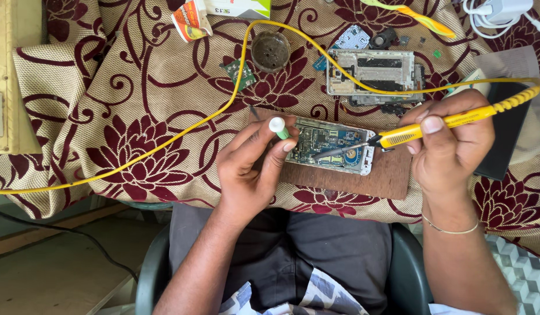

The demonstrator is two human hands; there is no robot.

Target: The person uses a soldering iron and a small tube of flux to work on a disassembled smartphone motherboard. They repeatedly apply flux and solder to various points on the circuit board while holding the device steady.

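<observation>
Your right hand (451, 146) has its grip closed around a yellow soldering iron (439, 125), whose tip rests on the opened phone (331, 149). That phone lies on a brown wooden board (392, 175) near the front edge of the surface (135, 116), which is covered in a flowered cloth. Your left hand (252, 166) pinches a small green and white tool (278, 127) at the phone's left end. A second stripped phone frame (372, 73) and a round dark dish (270, 51) sit farther back.

floral cloth (135, 116) over table, grey chair (150, 274), tiled floor (523, 274).
</observation>
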